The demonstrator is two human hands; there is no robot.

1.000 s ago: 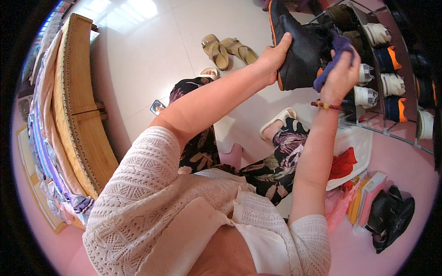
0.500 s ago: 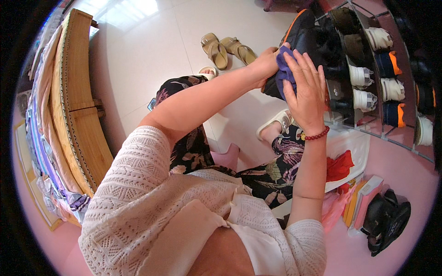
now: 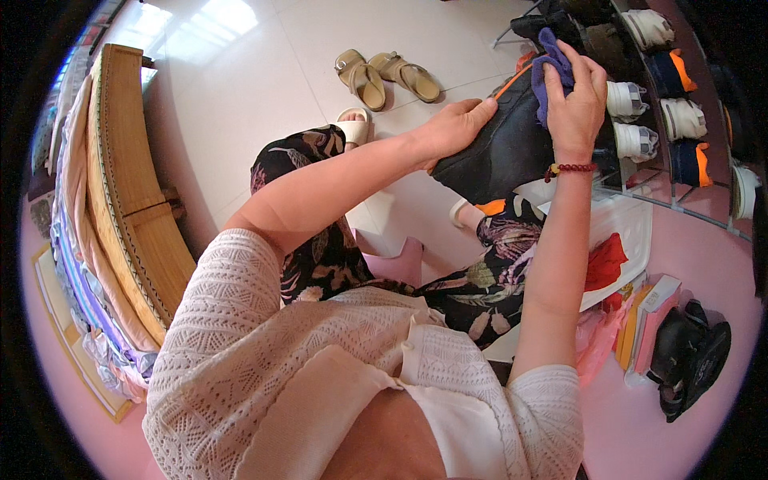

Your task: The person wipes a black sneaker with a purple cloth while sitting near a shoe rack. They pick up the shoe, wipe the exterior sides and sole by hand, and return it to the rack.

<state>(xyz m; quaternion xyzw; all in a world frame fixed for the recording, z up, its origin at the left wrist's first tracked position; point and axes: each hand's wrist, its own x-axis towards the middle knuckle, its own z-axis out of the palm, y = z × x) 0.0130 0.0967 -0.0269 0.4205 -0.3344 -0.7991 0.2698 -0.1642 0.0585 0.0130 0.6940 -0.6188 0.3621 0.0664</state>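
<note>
Shoe rack (image 3: 680, 96) far right, w/ rows of shoes. Black shoe (image 3: 500, 152) held just left of it, above lap. Left hand (image 3: 456, 128) fingers grip shoe's side; right hand (image 3: 578, 100) fingers press purple cloth (image 3: 552, 68) on it.

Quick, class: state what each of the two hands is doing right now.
Left hand: closed on the edge of the dark shoe, holding it.
Right hand: closed on a purple cloth, pressing it against the shoe.

Tan sandals (image 3: 388, 76) lie on the tiled floor (image 3: 240, 88) near a wooden bench (image 3: 132, 200).
</note>
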